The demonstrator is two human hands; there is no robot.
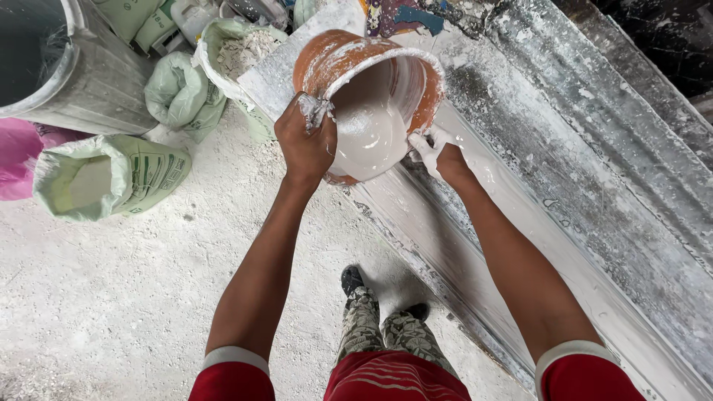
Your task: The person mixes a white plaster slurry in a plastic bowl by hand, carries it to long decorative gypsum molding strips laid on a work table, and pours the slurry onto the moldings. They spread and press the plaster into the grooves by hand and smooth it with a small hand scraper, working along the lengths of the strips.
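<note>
My two hands hold an orange plastic bucket [338, 56] tilted toward me, its inside coated with thick white plaster. My left hand [304, 141] grips the near rim on the left, with a lump of white paste on its knuckles. My right hand [434, 152], smeared white, clasps the rim on the right. White mix [369, 137] runs toward the lowered lip. The bucket hangs over a long plaster-covered mould channel [475, 245] that runs diagonally from upper left to lower right.
Open green-white sacks of white powder [111, 178] lie on the dusty floor at left, more sacks behind. A large grey drum [82, 74] stands upper left beside a pink bag [18, 156]. A corrugated sheet [594, 134] lies right of the mould. My legs stand below.
</note>
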